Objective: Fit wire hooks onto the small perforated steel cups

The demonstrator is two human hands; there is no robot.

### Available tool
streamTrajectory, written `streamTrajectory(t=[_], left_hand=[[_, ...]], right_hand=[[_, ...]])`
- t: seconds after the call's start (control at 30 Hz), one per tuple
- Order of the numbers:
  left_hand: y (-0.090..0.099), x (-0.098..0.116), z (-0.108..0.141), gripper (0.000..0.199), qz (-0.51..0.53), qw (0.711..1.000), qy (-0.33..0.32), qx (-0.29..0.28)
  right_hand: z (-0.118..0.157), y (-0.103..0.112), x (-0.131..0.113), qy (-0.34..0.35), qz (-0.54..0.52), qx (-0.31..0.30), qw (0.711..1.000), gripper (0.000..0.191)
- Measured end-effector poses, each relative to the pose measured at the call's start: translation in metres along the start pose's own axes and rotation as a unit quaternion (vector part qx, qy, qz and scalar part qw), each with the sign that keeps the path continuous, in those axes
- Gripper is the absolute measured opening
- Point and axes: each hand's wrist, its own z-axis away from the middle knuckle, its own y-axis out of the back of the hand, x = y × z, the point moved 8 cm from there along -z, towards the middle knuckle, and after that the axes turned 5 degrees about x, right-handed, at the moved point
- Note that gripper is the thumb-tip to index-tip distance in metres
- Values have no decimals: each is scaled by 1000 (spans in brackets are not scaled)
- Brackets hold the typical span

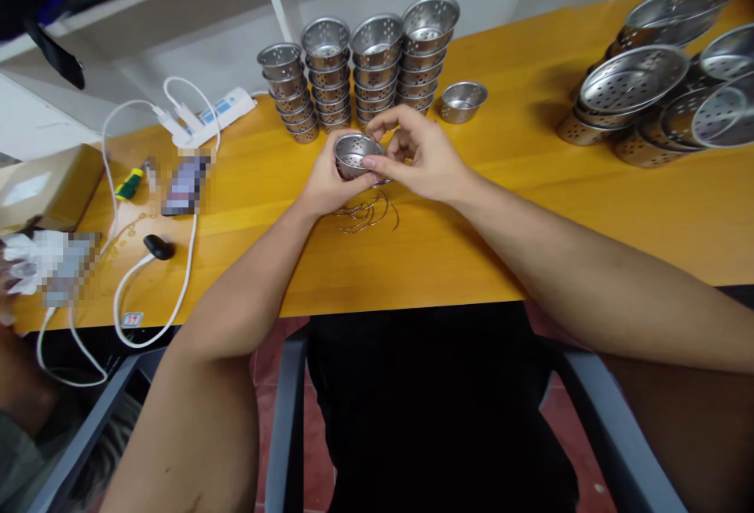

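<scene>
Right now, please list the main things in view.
Held cup: one, silver, centre
Cup stacks: four, silver, back centre
Loose cup: one, silver, beside stacks
Other cups: several, silver, right
Wires: several, dark, near held cup
Power strip: one, white, left
Cables: several, white, left
Box: one, brown, left edge
Rounded object: one, black, left
Tool: one, green-yellow, left
Table: one, yellow, centre
Left hand: one, bare, around held cup
Right hand: one, bare, touching held cup

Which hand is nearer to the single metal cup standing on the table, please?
Right. The right hand is left of the single metal cup, towards the viewer; the left hand is farther left.
</scene>
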Motion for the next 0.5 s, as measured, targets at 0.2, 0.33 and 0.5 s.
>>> streamTrajectory(t=[0.2, 0.33, 0.5], left_hand=[[5, -12, -2, 95, 1, 999, -27, 21], [6, -13, -2, 91, 5, 999, -45, 21], [6, -13, -2, 93, 10, 998, -58, 15]], right_hand=[[3, 7, -7, 56, 117, -6, 992, 70], [6, 3, -12, 89, 181, -43, 979, 65], [9, -1, -12, 89, 199, -61, 974, 60]])
